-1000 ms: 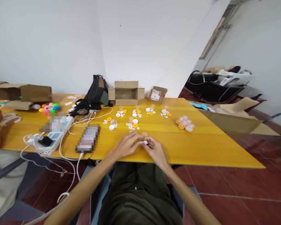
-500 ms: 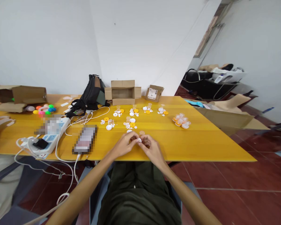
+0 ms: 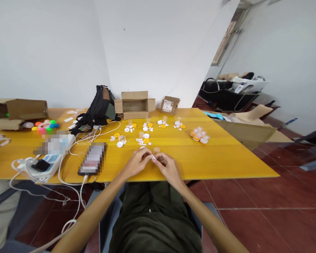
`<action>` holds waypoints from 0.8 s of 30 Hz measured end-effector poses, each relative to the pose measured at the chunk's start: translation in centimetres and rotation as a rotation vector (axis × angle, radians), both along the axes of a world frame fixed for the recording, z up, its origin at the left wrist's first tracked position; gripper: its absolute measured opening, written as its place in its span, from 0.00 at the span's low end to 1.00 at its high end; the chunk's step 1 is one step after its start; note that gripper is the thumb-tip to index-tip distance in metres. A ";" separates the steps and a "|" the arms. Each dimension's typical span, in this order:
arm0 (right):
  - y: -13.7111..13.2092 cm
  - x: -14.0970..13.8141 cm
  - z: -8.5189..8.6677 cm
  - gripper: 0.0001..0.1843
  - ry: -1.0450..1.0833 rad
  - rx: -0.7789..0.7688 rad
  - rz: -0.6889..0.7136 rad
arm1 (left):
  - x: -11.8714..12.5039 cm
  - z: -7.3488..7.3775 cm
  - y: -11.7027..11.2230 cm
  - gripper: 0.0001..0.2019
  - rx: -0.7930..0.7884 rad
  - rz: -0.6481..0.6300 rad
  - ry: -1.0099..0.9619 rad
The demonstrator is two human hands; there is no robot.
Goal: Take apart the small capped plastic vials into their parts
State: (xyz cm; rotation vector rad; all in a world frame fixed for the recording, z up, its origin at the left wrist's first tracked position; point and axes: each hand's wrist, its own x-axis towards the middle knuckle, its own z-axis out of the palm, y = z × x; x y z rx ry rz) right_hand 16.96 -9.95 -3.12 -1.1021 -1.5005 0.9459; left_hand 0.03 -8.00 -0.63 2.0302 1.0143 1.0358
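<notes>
My left hand (image 3: 138, 161) and my right hand (image 3: 168, 166) meet above the near part of the table, fingertips pinched together on a small white plastic part (image 3: 153, 157). Its exact shape is mostly covered by my fingers. Just beyond my hands stands a clear plastic cup (image 3: 156, 150). A white round piece (image 3: 143, 148) shows partly behind my left hand. Farther off lie small groups of parts: yellow discs (image 3: 146, 141), white discs (image 3: 119, 144), white perforated pieces (image 3: 140, 142) and clear cups (image 3: 141, 135).
Several clear-topped orange items (image 3: 199, 135) cluster at the right. Behind are an open cardboard box (image 3: 135, 114), a smaller box (image 3: 170, 105) and a black backpack (image 3: 101, 107). A phone (image 3: 92, 159), power strip (image 3: 55, 160) and white cables are on the left. The table (image 3: 226, 154) ends at the right.
My fingers have shifted slightly on the small white part, which now shows at a different angle. The whole view has turned a little to the right.
</notes>
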 end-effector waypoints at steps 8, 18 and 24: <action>0.2 0.1 -0.6 0.21 0.004 0.036 -0.007 | 0.0 -0.1 0.1 0.09 0.005 0.009 0.000; 0.3 0.4 -0.8 0.18 0.007 0.021 0.026 | -0.1 -0.3 0.2 0.11 0.011 -0.038 0.082; 0.4 0.4 -1.1 0.17 0.016 0.008 0.025 | -0.1 -0.2 0.4 0.11 -0.012 -0.074 0.073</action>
